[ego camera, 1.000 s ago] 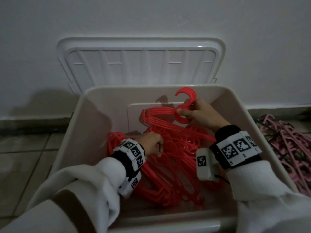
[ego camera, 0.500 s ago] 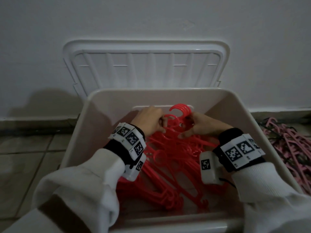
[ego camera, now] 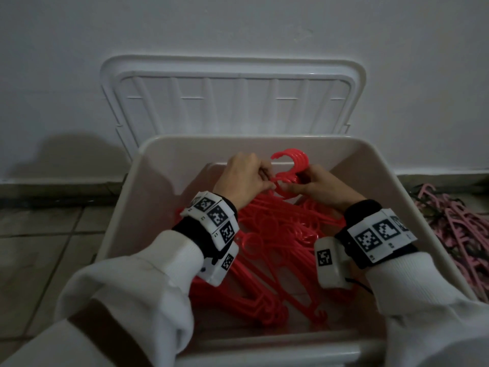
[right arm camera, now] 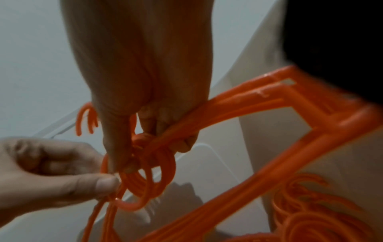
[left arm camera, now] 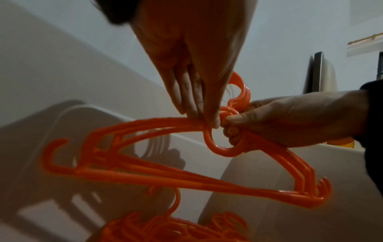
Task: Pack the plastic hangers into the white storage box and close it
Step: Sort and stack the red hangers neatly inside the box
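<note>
The white storage box (ego camera: 148,207) stands open on the floor, its lid (ego camera: 232,102) propped upright against the wall behind it. A pile of red plastic hangers (ego camera: 264,260) lies inside. Over the far end of the box both hands hold one bunch of red hangers (ego camera: 293,160) at the necks, hooks pointing up. My left hand (ego camera: 264,178) pinches the bunch just left of the hooks, as the left wrist view shows (left arm camera: 199,114). My right hand (ego camera: 299,182) grips the necks from the right, fingers curled round them (right arm camera: 149,147). The bunch's arms (left arm camera: 165,176) hang above the pile.
A heap of pink hangers (ego camera: 460,234) lies on the floor to the right of the box. A white wall rises close behind the lid. Tiled floor (ego camera: 53,234) stretches to the left.
My left hand left the pile and came up to the bunch's necks beside the right hand. The bunch sank lower toward the box's far wall.
</note>
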`<state>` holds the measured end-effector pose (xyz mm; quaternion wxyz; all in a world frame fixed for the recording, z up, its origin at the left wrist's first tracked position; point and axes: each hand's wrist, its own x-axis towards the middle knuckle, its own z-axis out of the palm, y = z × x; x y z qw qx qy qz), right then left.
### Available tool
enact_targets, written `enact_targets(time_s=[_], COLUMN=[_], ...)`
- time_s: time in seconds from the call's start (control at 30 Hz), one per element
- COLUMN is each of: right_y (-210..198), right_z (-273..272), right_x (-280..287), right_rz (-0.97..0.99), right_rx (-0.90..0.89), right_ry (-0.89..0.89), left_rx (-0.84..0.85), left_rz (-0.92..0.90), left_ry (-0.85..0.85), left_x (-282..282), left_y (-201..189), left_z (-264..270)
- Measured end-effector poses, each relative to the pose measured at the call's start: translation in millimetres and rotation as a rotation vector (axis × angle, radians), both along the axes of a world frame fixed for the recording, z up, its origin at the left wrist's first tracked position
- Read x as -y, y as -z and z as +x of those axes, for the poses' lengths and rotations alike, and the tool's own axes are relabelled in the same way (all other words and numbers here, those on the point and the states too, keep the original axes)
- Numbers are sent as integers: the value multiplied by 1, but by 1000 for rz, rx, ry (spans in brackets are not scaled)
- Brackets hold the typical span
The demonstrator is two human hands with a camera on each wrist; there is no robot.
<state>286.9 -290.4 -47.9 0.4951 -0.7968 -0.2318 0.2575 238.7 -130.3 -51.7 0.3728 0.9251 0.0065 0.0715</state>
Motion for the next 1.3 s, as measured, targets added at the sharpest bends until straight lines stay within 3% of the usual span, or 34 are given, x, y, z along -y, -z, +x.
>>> enact_targets(time_s=[0.1, 0.2, 0.37, 0.43, 0.63, 0.7, 0.87, 1.3], right_y=[0, 2, 1, -1, -4, -5, -6, -11], right_z=[-2, -3, -1, 0, 4, 3, 2, -1], right_x=[0, -3, -6, -6, 3, 4, 4, 3], right_rz=[9, -3, -16, -32, -140, -144, -176, -185], right_rx=[-21, -5, -41, -25, 121, 151, 185, 242], right_ry=[-8, -14, 64, 113, 259, 256, 237, 234], left_rx=[-6, -7, 34, 16, -405, -508, -581, -467], left_rz=[-105, -74, 164, 211, 361, 389, 537, 457], left_ry=[-19, -22, -91, -45, 374, 385, 333, 298], left_x=[-1, 1, 0, -3, -6, -6, -18, -31], left_y=[4, 6, 2, 0, 21, 44, 89, 69], left_z=[1, 0, -2, -2, 0, -3, -12, -2])
